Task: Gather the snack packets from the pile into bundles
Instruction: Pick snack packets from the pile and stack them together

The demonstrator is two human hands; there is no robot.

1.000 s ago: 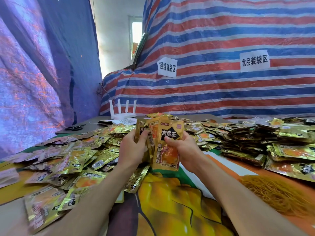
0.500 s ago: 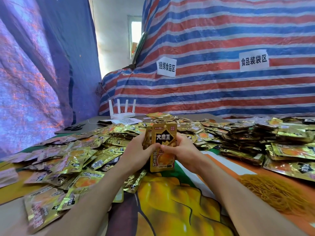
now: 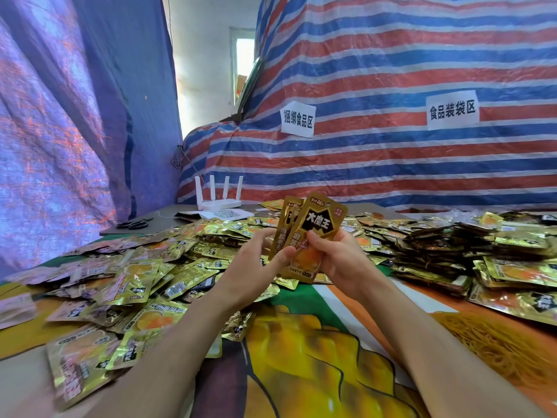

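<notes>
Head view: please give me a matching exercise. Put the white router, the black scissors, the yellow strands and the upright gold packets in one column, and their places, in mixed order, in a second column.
Column one
1. white router
2. black scissors
3. yellow strands
4. gold packets

Column two
A. gripped between the left hand and the right hand
B. near right, on the orange cloth
C. furthest left on the grey tabletop
D. at the back, beside the QR-code sheet

Pairs: 1-D, 2-C, 3-B, 4-A

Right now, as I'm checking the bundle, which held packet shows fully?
The front packet in the right hand, black label showing; others sit behind it.
</notes>
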